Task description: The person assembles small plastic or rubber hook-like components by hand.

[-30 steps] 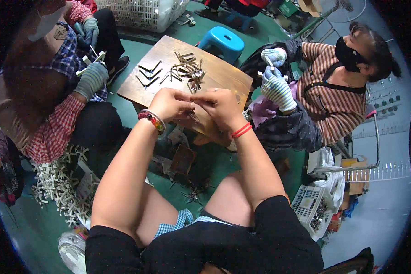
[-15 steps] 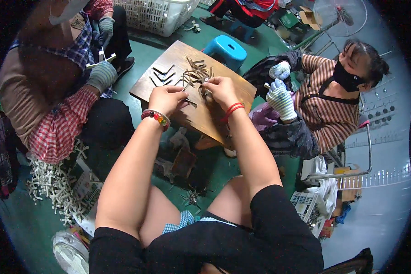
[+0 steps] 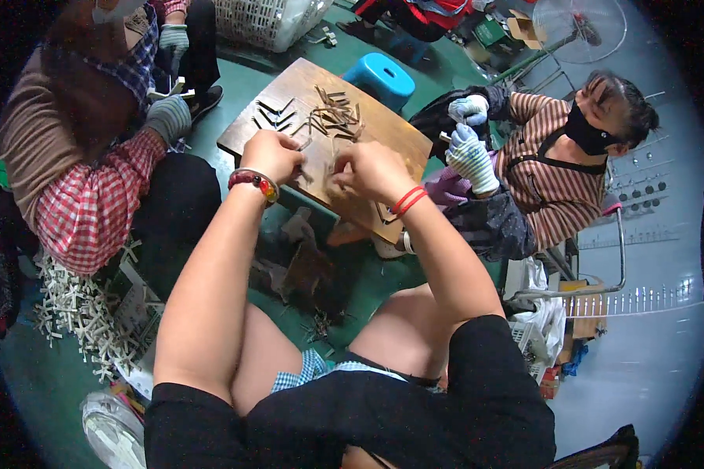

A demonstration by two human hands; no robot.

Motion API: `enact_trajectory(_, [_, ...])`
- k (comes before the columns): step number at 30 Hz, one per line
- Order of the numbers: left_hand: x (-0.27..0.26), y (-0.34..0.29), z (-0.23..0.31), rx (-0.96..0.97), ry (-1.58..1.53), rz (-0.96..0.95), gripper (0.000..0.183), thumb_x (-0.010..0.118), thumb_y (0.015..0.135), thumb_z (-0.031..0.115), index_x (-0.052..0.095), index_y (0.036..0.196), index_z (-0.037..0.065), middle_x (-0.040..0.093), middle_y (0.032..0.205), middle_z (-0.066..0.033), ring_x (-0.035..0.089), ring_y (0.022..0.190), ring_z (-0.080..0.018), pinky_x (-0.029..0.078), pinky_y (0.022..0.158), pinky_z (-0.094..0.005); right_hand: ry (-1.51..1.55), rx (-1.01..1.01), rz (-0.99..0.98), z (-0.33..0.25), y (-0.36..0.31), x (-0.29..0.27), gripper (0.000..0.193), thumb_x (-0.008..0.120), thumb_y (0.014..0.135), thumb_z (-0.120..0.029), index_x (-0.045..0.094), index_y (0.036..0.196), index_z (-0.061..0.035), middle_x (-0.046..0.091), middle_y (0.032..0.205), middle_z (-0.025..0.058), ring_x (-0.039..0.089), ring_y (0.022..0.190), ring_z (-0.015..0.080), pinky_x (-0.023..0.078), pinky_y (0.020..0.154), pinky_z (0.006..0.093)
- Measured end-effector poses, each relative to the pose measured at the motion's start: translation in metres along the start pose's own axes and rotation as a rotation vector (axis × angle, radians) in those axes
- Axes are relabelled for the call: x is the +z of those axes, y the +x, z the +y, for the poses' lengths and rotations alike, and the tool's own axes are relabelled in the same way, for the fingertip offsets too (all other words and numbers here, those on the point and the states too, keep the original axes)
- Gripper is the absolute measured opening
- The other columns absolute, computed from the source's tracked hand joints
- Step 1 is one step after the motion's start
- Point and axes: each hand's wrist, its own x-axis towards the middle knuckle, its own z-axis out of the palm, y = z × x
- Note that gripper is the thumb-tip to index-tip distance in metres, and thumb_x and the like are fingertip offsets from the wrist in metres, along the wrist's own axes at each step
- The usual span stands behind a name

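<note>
Over the wooden board (image 3: 383, 129), our left hand (image 3: 270, 155) and right hand (image 3: 371, 170) pinch small metal clips (image 3: 332, 117) (light, stiff, likely snaggy), best gripped at the bend.

I'm looking down at a green floor (image 3: 47, 383), with a blue plastic stool (image 3: 379, 76), a white basket (image 3: 266, 19) and a standing fan (image 3: 579, 27) around.

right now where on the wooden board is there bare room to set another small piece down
Bare wood shows on the wooden board along its right side, between the loose pile of small strips and the right edge, and at the near corner below the right hand. The middle and far left are crowded: the strips, a row of V-shaped pieces, and the left hand.
</note>
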Motion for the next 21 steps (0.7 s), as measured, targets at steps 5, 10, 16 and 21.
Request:
enact_trajectory(5, [0.000, -0.009, 0.002, 0.087, 0.315, 0.081, 0.020, 0.065, 0.065, 0.012, 0.068, 0.084, 0.006, 0.064, 0.081, -0.0152, 0.063, 0.077, -0.0248, 0.048, 0.077, -0.0306, -0.003, 0.038, -0.022, -0.003, -0.015, 0.022, 0.023, 0.065, 0.068, -0.031, 0.065, 0.084, -0.0143, 0.063, 0.079, 0.0133, 0.060, 0.077, 0.0300, 0.048, 0.068, 0.0396])
enact_trajectory(10, [0.009, -0.006, -0.007, 0.141, 0.301, 0.134, 0.020, 0.064, 0.065, 0.011, 0.068, 0.083, 0.006, 0.064, 0.081, -0.0168, 0.063, 0.078, -0.0267, 0.047, 0.079, -0.0312, 0.162, 0.118, 0.122, -0.001, -0.024, 0.037, 0.023, 0.065, 0.070, -0.031, 0.064, 0.082, -0.0119, 0.063, 0.076, 0.0148, 0.061, 0.075, 0.0313, 0.048, 0.066, 0.0410])
enact_trajectory(16, [0.014, -0.003, -0.008, 0.136, 0.409, 0.150, 0.022, 0.065, 0.065, 0.013, 0.067, 0.086, 0.005, 0.064, 0.083, -0.0145, 0.063, 0.078, -0.0240, 0.048, 0.076, -0.0301, 0.241, 0.146, 0.285, -0.007, -0.024, 0.056, 0.020, 0.064, 0.071, -0.030, 0.065, 0.078, -0.0112, 0.062, 0.071, 0.0143, 0.061, 0.067, 0.0305, 0.048, 0.060, 0.0406])
enact_trajectory(21, [0.012, 0.000, -0.007, 0.134, 0.369, 0.126, 0.023, 0.067, 0.065, 0.013, 0.067, 0.086, 0.005, 0.065, 0.083, -0.0146, 0.063, 0.078, -0.0232, 0.048, 0.075, -0.0294, 0.306, 0.106, 0.252, -0.004, -0.012, 0.051, 0.014, 0.062, 0.072, -0.024, 0.065, 0.076, -0.0106, 0.062, 0.071, 0.0140, 0.060, 0.067, 0.0311, 0.048, 0.062, 0.0399])
